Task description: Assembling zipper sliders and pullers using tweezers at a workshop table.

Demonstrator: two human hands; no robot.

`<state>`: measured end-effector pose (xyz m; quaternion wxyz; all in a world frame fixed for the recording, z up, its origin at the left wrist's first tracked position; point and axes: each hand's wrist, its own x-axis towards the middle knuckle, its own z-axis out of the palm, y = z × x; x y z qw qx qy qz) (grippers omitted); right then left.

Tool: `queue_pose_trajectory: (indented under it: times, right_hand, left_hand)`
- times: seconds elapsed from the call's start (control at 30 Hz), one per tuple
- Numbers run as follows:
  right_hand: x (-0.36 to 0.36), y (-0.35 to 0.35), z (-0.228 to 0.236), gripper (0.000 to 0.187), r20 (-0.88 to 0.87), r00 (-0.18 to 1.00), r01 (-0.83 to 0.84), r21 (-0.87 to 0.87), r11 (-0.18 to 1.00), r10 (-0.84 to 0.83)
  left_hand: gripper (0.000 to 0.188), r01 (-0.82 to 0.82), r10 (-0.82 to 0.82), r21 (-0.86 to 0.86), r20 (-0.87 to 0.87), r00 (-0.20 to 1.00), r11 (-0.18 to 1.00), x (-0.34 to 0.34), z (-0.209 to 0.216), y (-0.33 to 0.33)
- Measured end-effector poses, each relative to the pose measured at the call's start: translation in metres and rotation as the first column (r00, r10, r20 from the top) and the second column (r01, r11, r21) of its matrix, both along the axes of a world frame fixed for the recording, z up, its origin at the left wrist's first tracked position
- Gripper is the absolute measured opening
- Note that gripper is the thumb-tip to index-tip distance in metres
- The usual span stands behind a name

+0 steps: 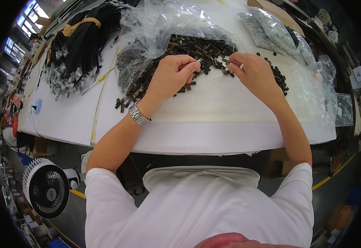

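Observation:
My left hand [171, 78], with a metal-banded watch on its wrist, is closed in a pinch. A small shiny piece [200, 60] sticks out between its thumb and forefinger. Across from it, my right hand [255, 74] is also pinched, and what its fingertips hold is too small to make out. Both hands hover over a heap of small dark rectangular pieces [207, 49], which spills from a clear plastic bag [159, 37]. A second, smaller pile of tiny black parts [278, 78] lies beside my right hand.
A bundle of black cords [81, 49] with clear-wrapped ends lies at the left. Filled clear bags [275, 31] sit at the back right, and crumpled plastic wrap [312, 91] lies near the right edge. Below the white table [213, 138], a fan [48, 190] stands at the left.

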<state>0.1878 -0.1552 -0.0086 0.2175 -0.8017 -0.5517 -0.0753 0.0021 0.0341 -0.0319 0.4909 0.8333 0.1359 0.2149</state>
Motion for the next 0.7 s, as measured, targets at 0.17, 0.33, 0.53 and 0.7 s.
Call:
queue_pose_trajectory:
  times: [0.17, 0.33, 0.53, 0.7]
  right_hand:
    - [0.020, 0.043, -0.039, 0.018, 0.098, 0.995, -0.024, -0.050, 0.998, 0.029]
    - [0.005, 0.040, -0.044, 0.015, 0.100, 0.981, -0.162, -0.037, 0.986, 0.165]
    - [-0.006, 0.032, -0.038, 0.012, 0.000, 0.994, -0.104, 0.168, 0.980, 0.106]
    - [-0.009, 0.035, -0.034, 0.012, -0.291, 0.949, -0.100, 0.098, 0.990, 0.124]
  left_hand:
    - [0.026, 0.084, -0.085, 0.049, 0.020, 0.996, 0.995, 0.009, -0.007, -0.010]
    - [0.024, 0.058, -0.058, 0.020, 0.033, 0.998, 0.998, 0.004, -0.008, -0.010]
    - [0.024, 0.019, -0.021, 0.045, 0.034, 0.999, 0.999, 0.003, -0.004, -0.009]
    - [0.024, -0.012, 0.013, -0.016, 0.039, 0.999, 1.000, 0.016, 0.004, -0.004]
